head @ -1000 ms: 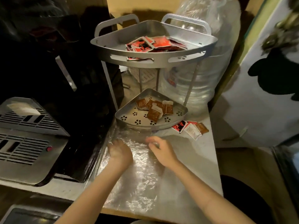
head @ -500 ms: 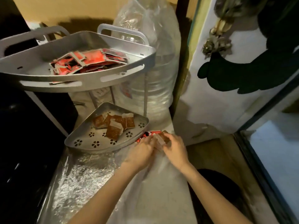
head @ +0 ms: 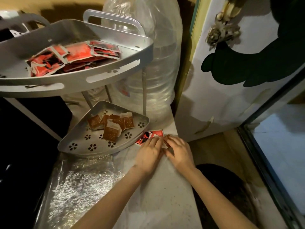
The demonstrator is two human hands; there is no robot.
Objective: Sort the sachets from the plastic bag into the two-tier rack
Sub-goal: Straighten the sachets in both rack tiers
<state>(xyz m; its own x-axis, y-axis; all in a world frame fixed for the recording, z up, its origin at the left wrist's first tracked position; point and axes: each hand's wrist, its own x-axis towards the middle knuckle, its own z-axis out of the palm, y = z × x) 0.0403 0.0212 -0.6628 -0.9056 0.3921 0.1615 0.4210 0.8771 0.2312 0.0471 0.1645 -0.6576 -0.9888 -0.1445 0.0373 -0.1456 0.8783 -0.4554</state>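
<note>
So both hands are down on the tabletop [head: 166,195], right at the lower tier's front corner. The left hand [head: 149,155] lies palm down with fingers stretched forward onto the loose sachets [head: 156,134], the red and black ones lying on the tabletop just beside the rack [head: 105,75]. The right hand [head: 179,152] is touching the left at the fingertips, and its fingers are curled in around a pale sachet [head: 165,144], pinching it by the look of it, though that spot is small and a bit blurry. Can't honestly tell whether the left one has hold of anything or is just pressing flat.

The rack's top tier holds a pile of red sachets [head: 72,58]. The bottom tier [head: 92,142], with the flower-shaped holes, has a handful of brown sachets [head: 112,126]. The crinkly clear plastic bag [head: 79,184] lies flat on the tabletop in front of the rack, left of the forearms. A big clear water bottle [head: 156,63] stands right behind the rack.
</note>
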